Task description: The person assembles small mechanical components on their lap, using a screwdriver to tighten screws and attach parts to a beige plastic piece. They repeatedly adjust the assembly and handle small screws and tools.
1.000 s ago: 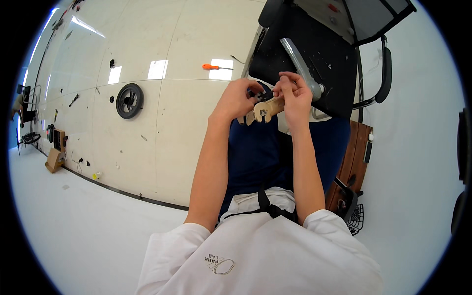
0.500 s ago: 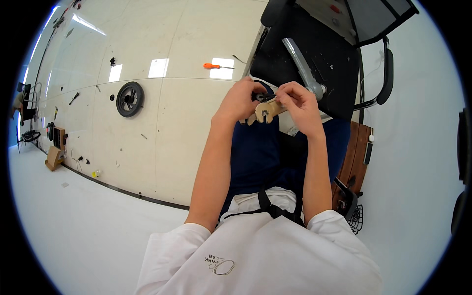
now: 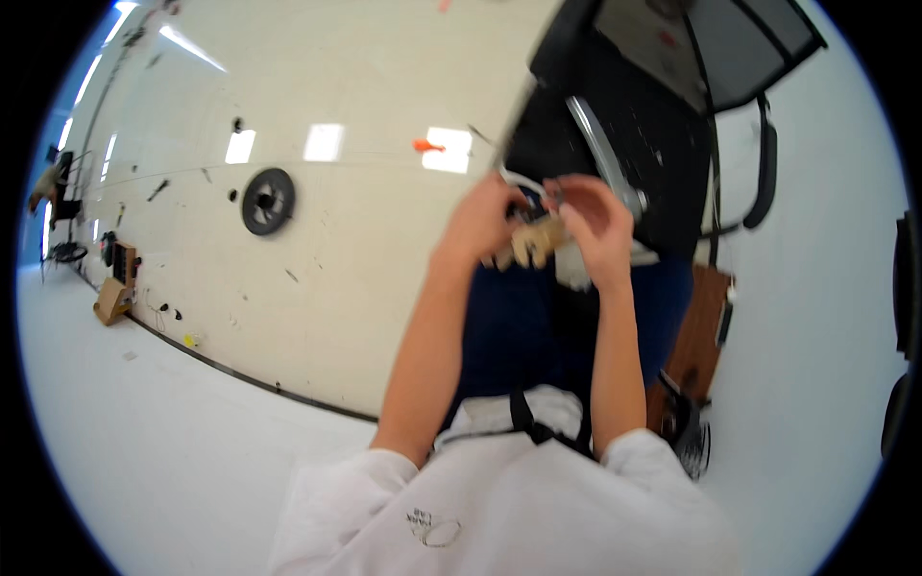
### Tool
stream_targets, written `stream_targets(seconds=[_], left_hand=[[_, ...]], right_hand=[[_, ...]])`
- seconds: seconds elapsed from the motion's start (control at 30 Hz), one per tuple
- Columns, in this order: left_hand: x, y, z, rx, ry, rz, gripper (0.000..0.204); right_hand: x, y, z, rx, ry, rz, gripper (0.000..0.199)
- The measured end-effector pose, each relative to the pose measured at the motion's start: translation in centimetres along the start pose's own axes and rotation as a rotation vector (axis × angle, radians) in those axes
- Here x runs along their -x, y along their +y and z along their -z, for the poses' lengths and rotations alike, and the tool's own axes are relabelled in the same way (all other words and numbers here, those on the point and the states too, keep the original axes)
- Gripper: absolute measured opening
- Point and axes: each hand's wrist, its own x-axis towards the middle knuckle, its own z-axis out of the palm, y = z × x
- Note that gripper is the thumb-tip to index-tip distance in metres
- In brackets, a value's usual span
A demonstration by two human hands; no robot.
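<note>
Both hands meet over my lap at the front of the black chair seat [image 3: 545, 134]. The fingers of my left hand [image 3: 480, 223] are curled round a beige forked part [image 3: 536, 242] with rounded, notched ends; something small and dark shows at those fingertips. My right hand [image 3: 601, 228] is closed in a pinch just above the beige part, and motion blur hides what its fingertips hold. A thin pale curved strip [image 3: 523, 180] shows between the two hands. Beyond the right hand, a grey metal tube [image 3: 597, 139] lies on the chair seat.
On the tiled floor to the left lie a black wheel [image 3: 268, 202], an orange-handled screwdriver [image 3: 428, 146] and several small dark pieces. Farther left stands an open cardboard box [image 3: 111, 300] by the white wall. A brown wooden surface [image 3: 696, 326] is at my right.
The view has shifted and blurred, so the surroundings sit lower. My right hand has turned and lifted slightly at the beige part, and a pale curved strip now shows between the hands.
</note>
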Motion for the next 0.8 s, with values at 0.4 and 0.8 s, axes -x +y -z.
stream_targets(seconds=[0.4,0.8], left_hand=[[0.0,-0.1,-1.8,0.027,0.059,0.058,0.019],[-0.1,-0.6,-1.5,0.005,0.032,0.047,0.02]], right_hand=[[0.1,1.5,1.0,-0.055,0.066,-0.031,0.021],[-0.8,2.8,1.5,-0.521,0.113,-0.252,0.032]])
